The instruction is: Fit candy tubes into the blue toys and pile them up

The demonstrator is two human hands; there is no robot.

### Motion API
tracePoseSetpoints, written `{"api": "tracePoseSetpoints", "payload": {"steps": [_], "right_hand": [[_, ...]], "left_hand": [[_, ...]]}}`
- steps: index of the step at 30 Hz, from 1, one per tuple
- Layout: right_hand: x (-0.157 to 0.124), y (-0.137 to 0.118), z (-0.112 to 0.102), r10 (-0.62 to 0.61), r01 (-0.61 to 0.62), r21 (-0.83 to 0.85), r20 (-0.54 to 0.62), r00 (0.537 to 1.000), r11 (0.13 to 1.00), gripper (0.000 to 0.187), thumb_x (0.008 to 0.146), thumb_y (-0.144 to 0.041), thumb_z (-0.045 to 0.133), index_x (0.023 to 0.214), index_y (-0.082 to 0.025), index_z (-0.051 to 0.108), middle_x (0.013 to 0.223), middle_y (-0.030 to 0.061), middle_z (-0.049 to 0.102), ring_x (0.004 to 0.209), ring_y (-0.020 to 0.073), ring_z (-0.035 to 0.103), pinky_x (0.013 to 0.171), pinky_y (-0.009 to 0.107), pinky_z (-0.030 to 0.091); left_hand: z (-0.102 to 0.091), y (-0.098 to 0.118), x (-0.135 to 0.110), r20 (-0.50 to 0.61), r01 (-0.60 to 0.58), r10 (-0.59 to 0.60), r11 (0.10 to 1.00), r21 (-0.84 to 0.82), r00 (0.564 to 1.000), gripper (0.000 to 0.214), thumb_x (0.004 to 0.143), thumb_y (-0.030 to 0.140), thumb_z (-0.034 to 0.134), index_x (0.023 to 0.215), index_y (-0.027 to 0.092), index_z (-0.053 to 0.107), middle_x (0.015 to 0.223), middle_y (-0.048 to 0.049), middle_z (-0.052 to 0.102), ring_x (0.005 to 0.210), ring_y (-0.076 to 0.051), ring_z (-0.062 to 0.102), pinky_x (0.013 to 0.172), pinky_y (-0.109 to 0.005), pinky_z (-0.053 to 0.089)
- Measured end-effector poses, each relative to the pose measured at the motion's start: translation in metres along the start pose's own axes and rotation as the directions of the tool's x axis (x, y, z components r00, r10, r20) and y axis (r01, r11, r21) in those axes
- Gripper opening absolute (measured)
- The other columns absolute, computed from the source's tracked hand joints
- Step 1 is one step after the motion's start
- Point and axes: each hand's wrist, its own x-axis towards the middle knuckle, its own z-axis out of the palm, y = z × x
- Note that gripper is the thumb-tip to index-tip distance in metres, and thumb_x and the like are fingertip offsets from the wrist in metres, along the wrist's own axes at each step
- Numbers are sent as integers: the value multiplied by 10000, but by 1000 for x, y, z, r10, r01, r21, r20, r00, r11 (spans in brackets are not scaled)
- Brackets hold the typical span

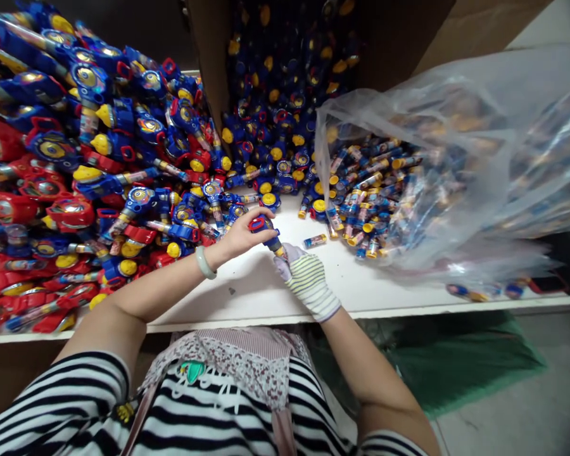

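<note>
My left hand (240,237) is bare, with a pale bracelet at the wrist, and its fingers are closed on a blue and red toy (262,226) held over the white table (266,297). My right hand (306,278) wears a striped knit glove and grips the toy's lower end, where a small tube (276,247) sticks out. One loose tube (315,240) lies on the table just right of both hands.
A big heap of blue, red and yellow toys (76,177) fills the left side. More toys lie in an open cardboard box (285,101) at the back. A clear plastic bag (432,177) with several small tubes lies at the right. A green sheet (456,361) covers the floor.
</note>
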Motion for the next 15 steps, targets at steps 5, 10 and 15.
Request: {"api": "tracePoseSetpoints", "payload": {"steps": [5,10,15], "right_hand": [[-4,-5,5,135,-194,628,142,981,753,487,932,-566,370,957,-160,637,691,47,601,550,147,492,554,273,372],[3,0,15,69,-361,838,366,928,409,633,859,-739,340,910,-180,633,589,-2,501,469,126,389,483,261,325],[-1,-13,15,305,-303,711,131,943,635,502,751,-698,577,842,-206,618,708,41,589,636,164,508,570,262,369]], "left_hand": [[-6,1,-7,-21,-102,101,994,-36,995,352,772,364,721,1051,185,603,1030,-48,623,923,-163,595,861,-278,484],[-9,1,-6,66,-161,156,983,92,986,374,711,341,781,1002,179,610,999,-40,620,910,-165,592,861,-280,480],[-5,-7,-8,-105,36,-34,999,25,994,303,756,331,718,979,177,583,910,-10,605,766,-120,564,738,-245,470]]}}
